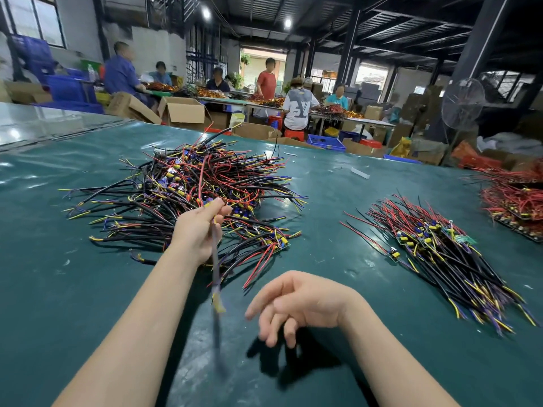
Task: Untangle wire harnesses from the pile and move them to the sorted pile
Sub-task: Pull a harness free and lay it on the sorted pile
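Harness (219,302) is dangling pinched in left hand (202,227), right hand (296,304) idling slack and empty; judging that pulling slowly is freeing it cleanly from tangled pile (188,186)

we count three heaps of wiring on the desk (58,289): one tangled pile (188,195), one sorted pile (435,254), and one red heap (514,198) at the right edge. one single harness (216,259) is up off the pile. two hands are in view, one left hand (199,230) and one right hand (293,304). further back we make it six people (298,108) at the far tables, two ceiling lights (206,13) and one standing fan (462,102).
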The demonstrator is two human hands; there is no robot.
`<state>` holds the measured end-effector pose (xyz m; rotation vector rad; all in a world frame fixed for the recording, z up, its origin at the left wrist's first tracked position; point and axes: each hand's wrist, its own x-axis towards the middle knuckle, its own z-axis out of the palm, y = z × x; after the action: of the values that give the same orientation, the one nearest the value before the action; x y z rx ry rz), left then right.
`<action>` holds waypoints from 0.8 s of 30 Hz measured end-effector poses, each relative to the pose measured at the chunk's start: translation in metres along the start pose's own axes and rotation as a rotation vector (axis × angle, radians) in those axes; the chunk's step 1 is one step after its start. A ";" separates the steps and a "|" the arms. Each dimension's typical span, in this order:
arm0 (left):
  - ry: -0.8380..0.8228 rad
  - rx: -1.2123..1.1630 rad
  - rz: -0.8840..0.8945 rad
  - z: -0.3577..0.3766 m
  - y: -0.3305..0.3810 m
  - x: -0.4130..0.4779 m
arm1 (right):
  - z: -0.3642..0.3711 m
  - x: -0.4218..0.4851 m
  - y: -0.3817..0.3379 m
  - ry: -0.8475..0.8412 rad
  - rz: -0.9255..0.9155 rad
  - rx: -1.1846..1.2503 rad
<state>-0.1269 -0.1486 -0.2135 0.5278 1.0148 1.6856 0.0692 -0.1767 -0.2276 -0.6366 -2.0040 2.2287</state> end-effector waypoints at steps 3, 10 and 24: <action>-0.158 -0.049 -0.205 -0.001 0.009 -0.004 | -0.014 -0.008 0.000 0.249 -0.037 0.118; -0.690 0.664 -0.189 0.036 -0.043 -0.042 | -0.022 0.005 0.005 0.876 -0.348 0.314; -0.549 0.755 -0.133 0.029 -0.046 -0.043 | -0.030 -0.006 0.003 0.976 -0.330 0.432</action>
<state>-0.0643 -0.1733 -0.2303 1.2958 1.2086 0.9051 0.0860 -0.1515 -0.2306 -0.9770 -1.0185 1.5729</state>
